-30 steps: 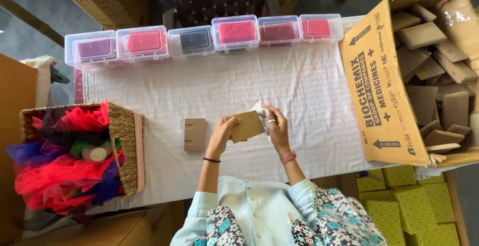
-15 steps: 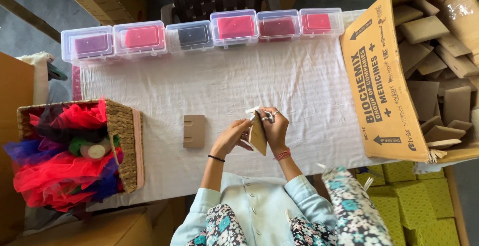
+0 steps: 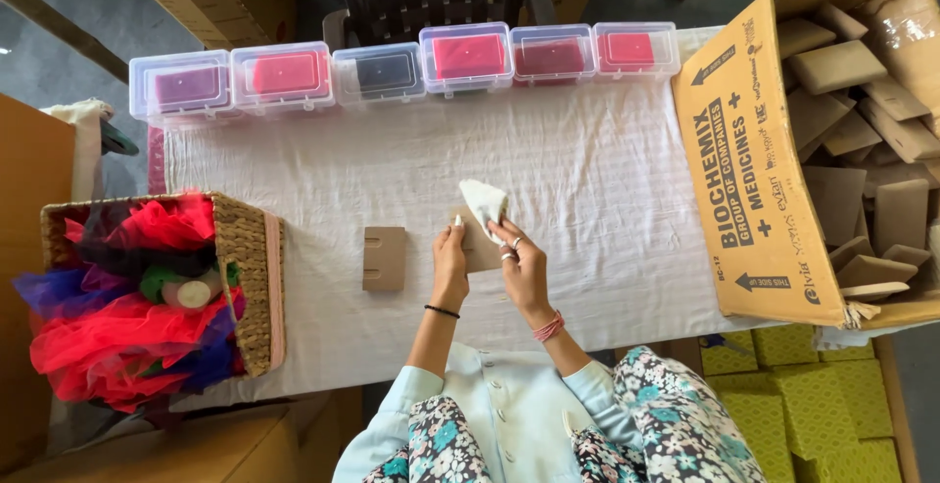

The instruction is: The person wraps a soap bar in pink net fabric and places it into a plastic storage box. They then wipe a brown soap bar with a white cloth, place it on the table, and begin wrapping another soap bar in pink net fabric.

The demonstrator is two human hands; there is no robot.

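Small brown cardboard piece (image 3: 480, 248), flat and rectangular, held upright just above the white tablecloth at the table's middle, partly hidden by fingers, a crumpled white cloth (image 3: 485, 201) pressed against its top edge, corner pointing up.

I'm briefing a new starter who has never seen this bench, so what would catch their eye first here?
Probably the woven basket at the left edge, overflowing with red, blue and purple tulle. Next, the row of clear lidded boxes with coloured contents along the far side of the white cloth, and the big open carton of brown cards on the right. In the middle, the left hand holds a brown card while the right hand holds a pale cloth to it.
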